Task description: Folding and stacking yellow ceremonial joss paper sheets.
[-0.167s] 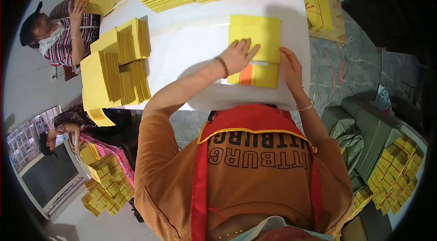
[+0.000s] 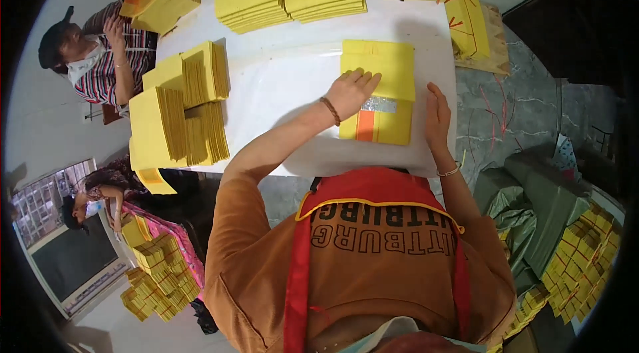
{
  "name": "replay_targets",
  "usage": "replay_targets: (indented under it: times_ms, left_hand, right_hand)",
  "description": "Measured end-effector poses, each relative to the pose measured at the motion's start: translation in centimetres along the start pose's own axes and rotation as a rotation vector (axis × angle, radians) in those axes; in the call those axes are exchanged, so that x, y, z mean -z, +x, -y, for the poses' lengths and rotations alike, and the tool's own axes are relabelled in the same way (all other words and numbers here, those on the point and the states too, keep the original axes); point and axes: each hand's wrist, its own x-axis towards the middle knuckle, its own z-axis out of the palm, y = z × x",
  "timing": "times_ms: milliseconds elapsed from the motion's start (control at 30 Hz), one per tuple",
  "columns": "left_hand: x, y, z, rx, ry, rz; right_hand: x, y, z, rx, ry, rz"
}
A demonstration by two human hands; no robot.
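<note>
On the white bench, upper right of centre in the frame, lies your yellow paper, with a silver strip and an orange panel. Your left hand rests flat on it, grip unclenched, fingers slightly parted; your right hand stands just beside its edge, fingers straight and together. Block capitals cross your brown sweatshirt, lower centre.

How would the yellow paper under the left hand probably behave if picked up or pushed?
The yellow paper is probably light and bendy, because it looks thin. It seems unlikely to roll, lying flat on the white table. Its edge beside the silver patch looks loose, so it might flap.
</note>
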Motion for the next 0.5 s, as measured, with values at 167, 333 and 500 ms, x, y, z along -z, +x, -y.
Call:
replay_targets:
  times_ms: [167,333,500]
  left_hand:
    - [7.4,2.0,6.1,0.186,-0.408,-0.222]
    - [9.2,5.5,12.4,0.225,0.025,-0.467]
    - [4.8,7.3,17.5,0.297,0.315,-0.245]
  right_hand:
    - [-0.2,-0.9,-1.0,0.131,-0.238,0.05]
    - [-0.4,-0.9,-0.7,0.172,-0.375,0.061]
    - [-0.6,-1.0,-1.4,0.232,-0.422,0.06]
